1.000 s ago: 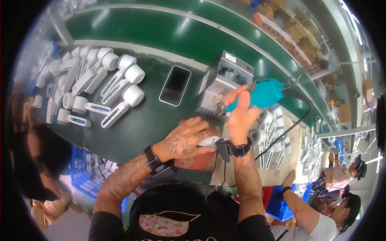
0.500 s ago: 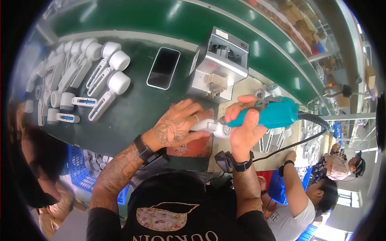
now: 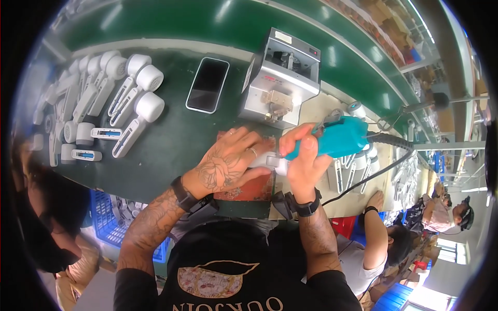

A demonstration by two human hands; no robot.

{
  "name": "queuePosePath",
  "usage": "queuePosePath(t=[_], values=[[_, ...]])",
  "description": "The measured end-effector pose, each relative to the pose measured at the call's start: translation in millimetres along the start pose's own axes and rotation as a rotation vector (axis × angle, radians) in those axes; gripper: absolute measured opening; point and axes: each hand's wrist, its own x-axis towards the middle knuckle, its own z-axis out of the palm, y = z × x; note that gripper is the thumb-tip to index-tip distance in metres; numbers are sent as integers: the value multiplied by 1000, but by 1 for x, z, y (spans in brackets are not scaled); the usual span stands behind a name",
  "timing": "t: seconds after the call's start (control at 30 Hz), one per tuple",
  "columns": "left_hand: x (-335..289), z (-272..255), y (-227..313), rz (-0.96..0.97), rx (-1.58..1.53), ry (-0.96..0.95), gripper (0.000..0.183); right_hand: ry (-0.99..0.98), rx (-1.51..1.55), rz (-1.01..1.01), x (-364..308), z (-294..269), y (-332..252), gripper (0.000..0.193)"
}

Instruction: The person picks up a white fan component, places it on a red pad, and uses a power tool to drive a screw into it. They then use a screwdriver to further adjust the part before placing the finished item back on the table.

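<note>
My left hand (image 3: 228, 160) presses a white hair-dryer-shaped appliance (image 3: 270, 160) down over a reddish mat (image 3: 244, 192). Its fingers are closed round the handle, so much of that part is covered. In my right hand (image 3: 303, 163) is a teal electric screwdriver (image 3: 340, 137), lying nearly level with its cord running off to the right. The driver's front end meets the appliance near its round head; the exact contact point is hidden by my fingers.
Many similar white appliances (image 3: 148, 106) lie at the left, some with open handles. A phone (image 3: 208, 85) and a grey metal machine (image 3: 282, 78) stand beyond my hands. More white parts (image 3: 358, 163) lie at right, near a co-worker's arm (image 3: 374, 228). Blue crate (image 3: 111, 223) below left.
My right hand and the electric screwdriver have shifted slightly left, over the appliance's head, which is now more covered. My left hand stays nearly in place. The co-worker at right has moved lower.
</note>
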Motion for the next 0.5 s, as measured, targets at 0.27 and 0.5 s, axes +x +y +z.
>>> queuePosePath(t=[0.27, 0.5], values=[[-2, 2, 1, 19, 13, 50, 44, 52, -91, -42, 28, 4, -14, 41], [-2, 1, 4, 2, 13, -18, 50, 97, -125, -205, 65, 27, 0, 25]])
